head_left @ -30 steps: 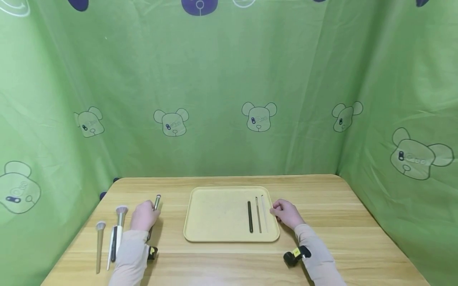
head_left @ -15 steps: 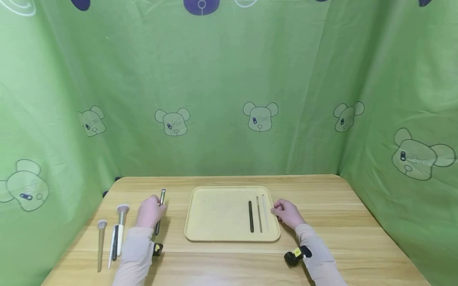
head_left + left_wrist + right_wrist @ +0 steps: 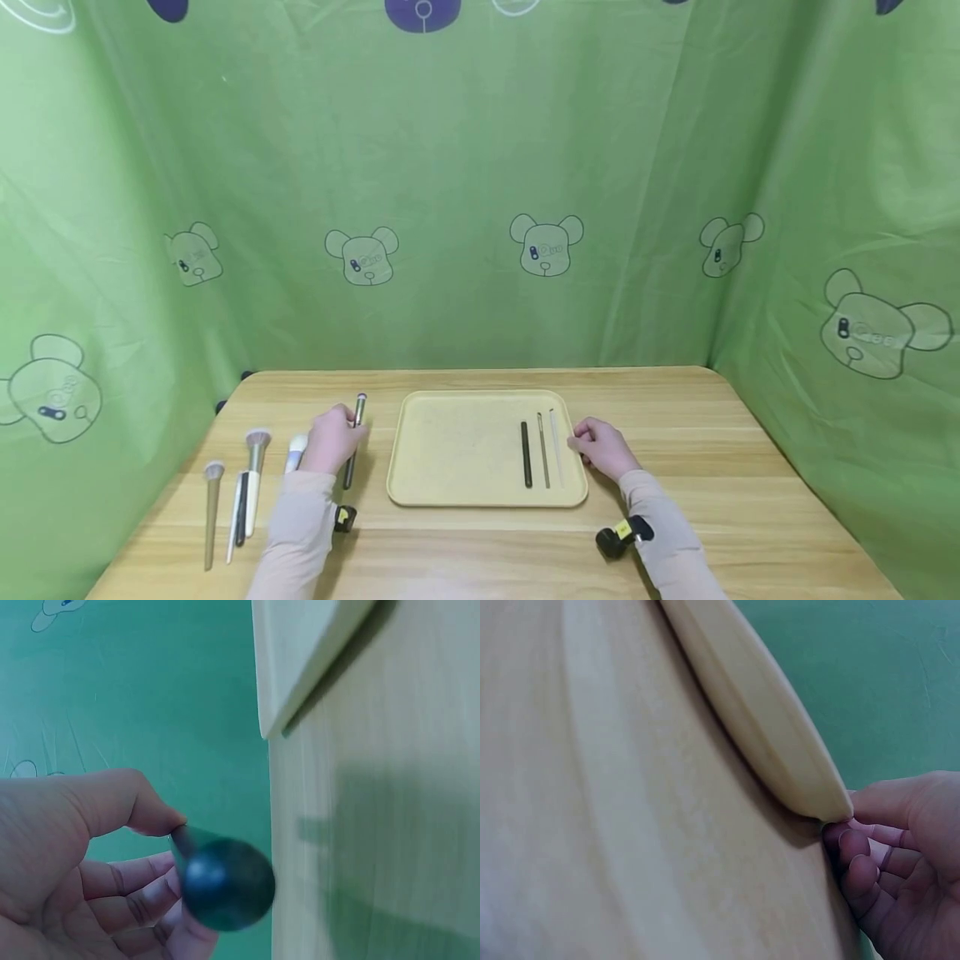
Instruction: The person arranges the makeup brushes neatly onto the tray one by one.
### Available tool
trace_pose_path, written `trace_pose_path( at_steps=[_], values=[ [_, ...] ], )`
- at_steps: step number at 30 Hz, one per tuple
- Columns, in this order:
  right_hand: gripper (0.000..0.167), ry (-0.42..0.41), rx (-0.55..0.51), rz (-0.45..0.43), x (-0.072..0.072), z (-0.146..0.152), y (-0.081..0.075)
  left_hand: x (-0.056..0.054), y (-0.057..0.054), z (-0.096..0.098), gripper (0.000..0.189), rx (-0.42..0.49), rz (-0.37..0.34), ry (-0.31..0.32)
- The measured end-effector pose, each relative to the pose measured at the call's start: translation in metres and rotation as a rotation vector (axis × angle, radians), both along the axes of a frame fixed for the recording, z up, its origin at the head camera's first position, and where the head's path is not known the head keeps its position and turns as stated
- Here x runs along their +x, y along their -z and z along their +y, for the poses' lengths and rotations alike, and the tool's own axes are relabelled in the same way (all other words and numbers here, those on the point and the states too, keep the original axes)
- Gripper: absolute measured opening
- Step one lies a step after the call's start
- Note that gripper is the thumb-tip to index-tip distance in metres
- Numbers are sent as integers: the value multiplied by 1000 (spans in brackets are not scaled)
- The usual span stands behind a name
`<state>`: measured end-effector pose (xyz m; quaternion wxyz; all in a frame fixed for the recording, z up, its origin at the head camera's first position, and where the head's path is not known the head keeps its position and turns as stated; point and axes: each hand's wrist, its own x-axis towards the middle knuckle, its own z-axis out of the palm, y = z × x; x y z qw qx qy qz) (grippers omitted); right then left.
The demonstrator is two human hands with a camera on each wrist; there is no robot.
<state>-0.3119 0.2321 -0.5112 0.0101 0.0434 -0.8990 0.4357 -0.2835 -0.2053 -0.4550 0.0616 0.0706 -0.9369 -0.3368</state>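
Note:
My left hand [image 3: 331, 439] pinches a dark-handled makeup brush [image 3: 349, 472] between thumb and fingers, just left of the tray. The brush is held off the table, head pointing up and away, and its round black handle end [image 3: 229, 885] fills the middle of the left wrist view. My right hand [image 3: 604, 448] grips the right rim of the pale yellow tray [image 3: 780, 742], thumb on top and the other fingers curled at the underside. Inside the tray, at its right, lie a black stick-like tool [image 3: 527, 454], a thin brown brush [image 3: 543, 452] and a thin white brush [image 3: 556, 447].
At the table's left lie more makeup brushes: a beige one [image 3: 211, 517], a large white-handled one [image 3: 252, 492], and slim white [image 3: 234, 518] and black [image 3: 242, 510] handles. A white-headed brush [image 3: 297, 447] is partly hidden behind my left hand. Green curtain [image 3: 465, 317] surrounds the wooden table [image 3: 465, 558].
My left hand has moved right toward the tray with the dark-handled brush, uncovering the white-headed brush behind it. My right hand stays on the tray rim.

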Motion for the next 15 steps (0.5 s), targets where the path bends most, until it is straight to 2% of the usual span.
trace_pose_path(
  at_steps=[15],
  values=[
    [12, 11, 12, 2, -1, 1, 4, -15, -9, 51, 25, 40, 28, 68]
  ],
)
